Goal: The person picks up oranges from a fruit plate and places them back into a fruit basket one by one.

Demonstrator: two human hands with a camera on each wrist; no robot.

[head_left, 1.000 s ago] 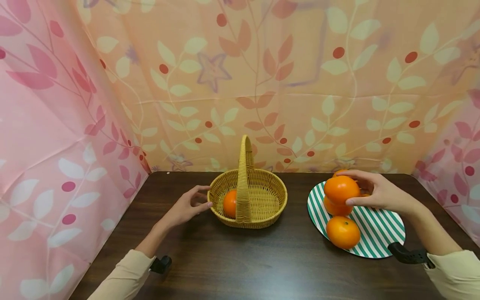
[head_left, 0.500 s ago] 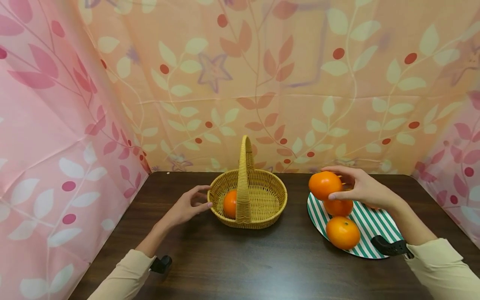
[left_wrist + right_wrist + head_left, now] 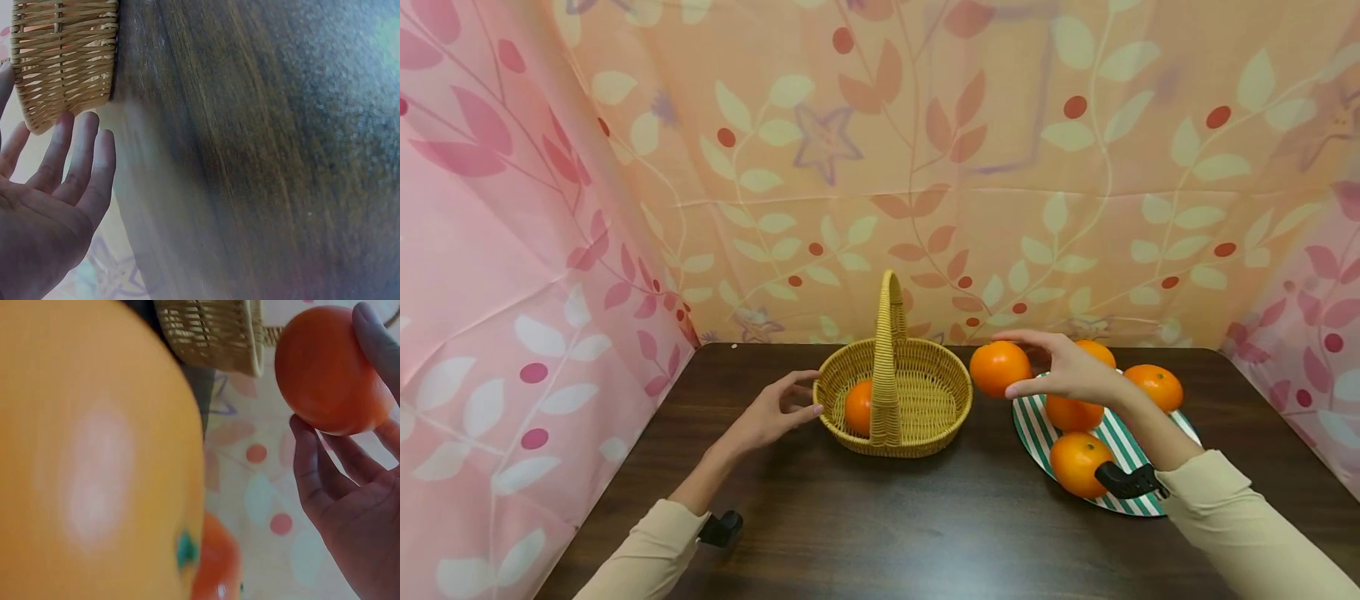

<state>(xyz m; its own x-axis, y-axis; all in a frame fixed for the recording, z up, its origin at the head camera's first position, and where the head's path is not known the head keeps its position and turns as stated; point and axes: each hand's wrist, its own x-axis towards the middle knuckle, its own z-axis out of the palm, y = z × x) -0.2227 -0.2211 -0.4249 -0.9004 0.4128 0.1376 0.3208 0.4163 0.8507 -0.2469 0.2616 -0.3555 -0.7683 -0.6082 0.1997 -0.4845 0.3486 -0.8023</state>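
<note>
My right hand [image 3: 1071, 367] holds an orange [image 3: 998, 369] in the air between the basket and the plate, thumb on one side and fingers on the other. In the right wrist view the same orange [image 3: 331, 369] sits in the fingertips, near the basket's side [image 3: 212, 331]. The yellow wicker basket [image 3: 928, 400] stands on the table with another orange [image 3: 857, 408] inside, partly behind the handle. At the basket's left end is my left hand [image 3: 775, 414], its fingertips against the rim. The left wrist view has those fingers [image 3: 81, 162] extended and relaxed by the wicker wall [image 3: 65, 62].
A green-and-white striped plate [image 3: 1033, 425] lies at the right with several oranges on or around it, including a front one [image 3: 1078, 462] and a right one [image 3: 1156, 386]. The dark wooden table [image 3: 880, 517] backs onto a patterned cloth [image 3: 985, 192].
My right hand has carried the held orange left, from above the plate to near the basket's right rim. The left hand and basket have stayed put.
</note>
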